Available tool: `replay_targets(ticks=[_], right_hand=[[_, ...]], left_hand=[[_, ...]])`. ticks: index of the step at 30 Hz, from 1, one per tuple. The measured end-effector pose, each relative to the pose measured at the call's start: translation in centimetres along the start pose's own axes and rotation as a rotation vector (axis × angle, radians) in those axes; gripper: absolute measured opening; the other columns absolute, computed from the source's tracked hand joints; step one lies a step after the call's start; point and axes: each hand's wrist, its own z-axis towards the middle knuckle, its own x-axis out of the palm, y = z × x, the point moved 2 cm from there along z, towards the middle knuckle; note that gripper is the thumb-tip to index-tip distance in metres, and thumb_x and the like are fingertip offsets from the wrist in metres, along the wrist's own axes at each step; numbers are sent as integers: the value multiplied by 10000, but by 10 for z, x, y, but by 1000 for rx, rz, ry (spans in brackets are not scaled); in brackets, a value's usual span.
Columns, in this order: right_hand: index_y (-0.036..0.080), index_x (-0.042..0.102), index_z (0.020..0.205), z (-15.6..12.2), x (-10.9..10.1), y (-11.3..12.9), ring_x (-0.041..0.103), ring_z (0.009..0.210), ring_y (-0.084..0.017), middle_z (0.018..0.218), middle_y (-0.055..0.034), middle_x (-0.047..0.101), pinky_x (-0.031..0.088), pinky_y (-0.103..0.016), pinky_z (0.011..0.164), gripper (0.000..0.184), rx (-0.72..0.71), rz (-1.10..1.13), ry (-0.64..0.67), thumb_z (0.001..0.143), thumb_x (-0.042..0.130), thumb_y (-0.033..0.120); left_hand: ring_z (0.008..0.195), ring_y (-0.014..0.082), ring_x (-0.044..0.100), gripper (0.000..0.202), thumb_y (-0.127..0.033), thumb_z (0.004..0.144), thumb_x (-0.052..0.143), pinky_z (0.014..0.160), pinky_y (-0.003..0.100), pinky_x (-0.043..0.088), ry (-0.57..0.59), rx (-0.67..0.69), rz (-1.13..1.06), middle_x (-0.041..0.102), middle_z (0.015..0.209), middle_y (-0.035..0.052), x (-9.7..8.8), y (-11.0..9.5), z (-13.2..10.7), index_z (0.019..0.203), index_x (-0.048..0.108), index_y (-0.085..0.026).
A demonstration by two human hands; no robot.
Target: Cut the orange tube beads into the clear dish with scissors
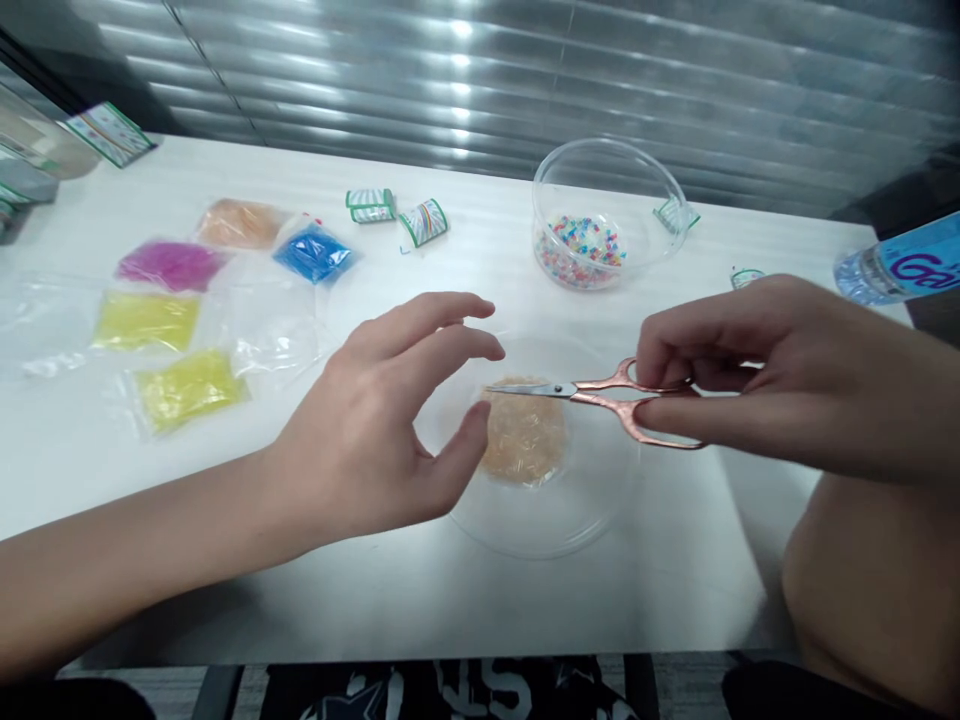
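Note:
My right hand [750, 370] grips a pair of small scissors [568, 390] by its copper-coloured handles. The silver blades are together and point left. Close by the blade tips, my left hand [390, 400] is held with thumb and fingers apart; I see nothing between them. Beneath both hands stands a clear round plastic bowl [592, 525] on the white table. A peach-coloured mass of small translucent bits [525, 440] lies in its middle, partly covered by the scissors and my left thumb.
Bags of yellow [191, 388], magenta [171, 265], orange [238, 222] and blue [313, 252] filling lie at left. Behind stands a clear tub [609, 165] with multicoloured beads [585, 250]. Torn green-white packets [425, 222] lie at the back. A blue-labelled bottle [900, 262] lies right.

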Motion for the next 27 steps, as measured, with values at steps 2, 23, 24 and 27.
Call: replay_targets(ticks=[2, 23, 24, 27], right_hand=[[207, 599, 672, -2, -7, -10, 391, 484, -83, 518, 39, 497, 295, -224, 413, 196, 55, 149, 31, 822, 662, 316], [197, 528, 605, -4, -8, -11, 396, 495, -80, 530, 19, 501, 277, -215, 407, 292, 112, 521, 198, 735, 770, 296], [198, 531, 607, -3, -7, -11, 399, 493, -81, 531, 19, 502, 274, -217, 406, 290, 110, 518, 194, 729, 773, 298], [198, 540, 606, -1, -6, -11, 403, 486, -79, 531, 20, 509, 267, -218, 403, 283, 106, 524, 193, 709, 786, 291]], left_hand=[[1114, 240, 633, 244, -260, 800, 678, 893, 362, 532, -36, 24, 65, 639, 1225, 121, -1, -1, -1, 1010, 627, -146], [1034, 282, 670, 150, -131, 761, 730, 794, 439, 563, -227, 253, 164, 680, 1133, 105, -3, -4, -4, 877, 646, -178], [1038, 290, 668, 159, -125, 753, 736, 798, 447, 563, -223, 258, 157, 680, 1130, 114, -3, -4, -4, 877, 650, -172], [1044, 300, 665, 175, -119, 738, 748, 806, 463, 564, -219, 269, 139, 680, 1128, 132, -3, -4, -4, 882, 658, -162]])
